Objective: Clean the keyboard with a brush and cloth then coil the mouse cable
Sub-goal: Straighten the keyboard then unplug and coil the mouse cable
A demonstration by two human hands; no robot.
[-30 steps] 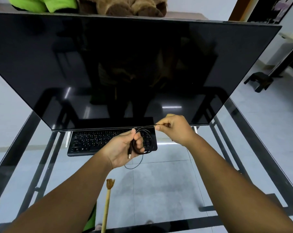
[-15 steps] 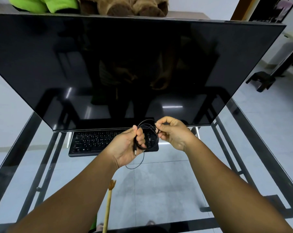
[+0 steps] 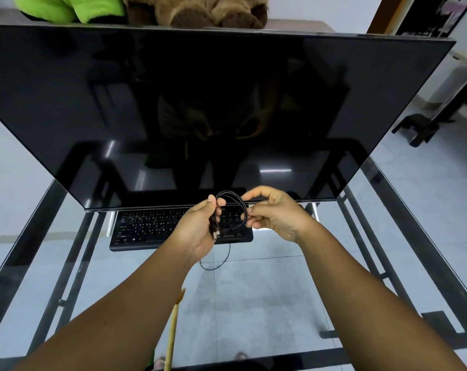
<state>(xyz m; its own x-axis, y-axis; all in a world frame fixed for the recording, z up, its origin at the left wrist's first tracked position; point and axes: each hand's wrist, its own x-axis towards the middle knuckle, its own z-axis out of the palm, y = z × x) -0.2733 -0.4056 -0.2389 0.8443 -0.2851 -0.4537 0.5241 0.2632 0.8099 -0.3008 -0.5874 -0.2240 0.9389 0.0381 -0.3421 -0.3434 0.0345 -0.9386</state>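
Note:
A black cable (image 3: 235, 199) is wound into several small loops above the right end of the black keyboard (image 3: 152, 228). My left hand (image 3: 197, 231) grips the left side of the coil, with the plug end sticking out below my fingers. My right hand (image 3: 275, 212) pinches the right side of the coil between thumb and fingers. A loose thin strand (image 3: 221, 261) hangs down in a curve under my left hand. The brush (image 3: 174, 325), with a yellow wooden handle and tan bristles, lies near the table's front edge. No mouse or cloth is visible.
A large dark monitor (image 3: 200, 103) leans over the keyboard on a glass table (image 3: 267, 290) with a black metal frame (image 3: 403, 236). Green and brown plush toys (image 3: 194, 9) sit behind the monitor. A dark stool (image 3: 419, 128) stands on the floor at right.
My right hand has come in from a stretched-out cable to the coil, adding another loop. The coil has risen slightly and grown fuller in my left hand.

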